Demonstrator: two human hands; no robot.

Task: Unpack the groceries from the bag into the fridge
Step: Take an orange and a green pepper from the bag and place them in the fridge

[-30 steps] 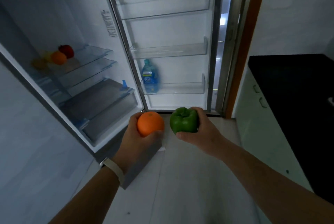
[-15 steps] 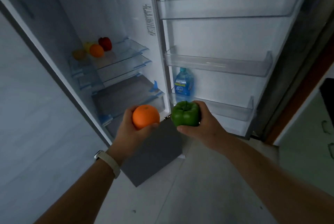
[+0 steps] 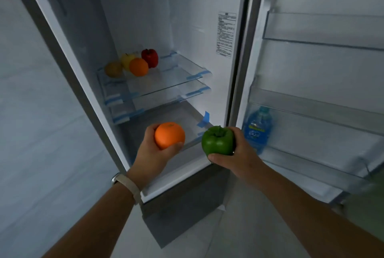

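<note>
Fridge (image 3: pixel 187 18) closer now; L hand (image 3: pixel 151 153) still holds orange (image 3: pixel 169 135), R hand (image 3: pixel 239 153) still holds green fruit (image 3: pixel 218 140).

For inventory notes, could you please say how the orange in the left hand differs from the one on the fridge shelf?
The left hand grips the held orange; nothing grips the shelf orange. The held orange is in front of the fridge; the shelf orange lies on a glass shelf. Both look round.
</note>
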